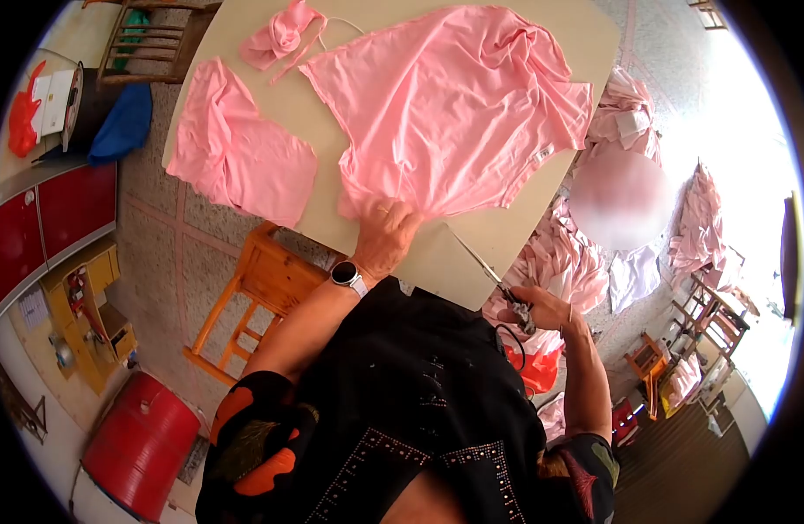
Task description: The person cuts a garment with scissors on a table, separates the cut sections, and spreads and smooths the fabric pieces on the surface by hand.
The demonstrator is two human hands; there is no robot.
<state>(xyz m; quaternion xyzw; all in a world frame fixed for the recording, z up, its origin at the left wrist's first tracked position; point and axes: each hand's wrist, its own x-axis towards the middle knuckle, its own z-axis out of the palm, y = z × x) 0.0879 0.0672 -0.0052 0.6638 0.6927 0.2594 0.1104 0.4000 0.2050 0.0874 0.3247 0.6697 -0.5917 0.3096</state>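
A pink garment [445,96] lies spread on the cream table [332,231], wrinkled, with a small white label near its right side. My left hand [389,234], with a watch on the wrist, has its fingers closed on the garment's near edge. In my right hand [543,307] is a pair of scissors [482,262]. The long blades point up and left over the table's front edge, apart from the cloth. Left of the garment lies a second pink piece [240,148], and behind it a bunched pink piece [284,37] with a strap.
A wooden stool [275,271] stands against the table at the left. Piles of pink cloth [563,253] lie on the floor at the right, near a blurred round patch. A red drum [140,445], red cabinets [74,218] and wooden chairs stand farther off.
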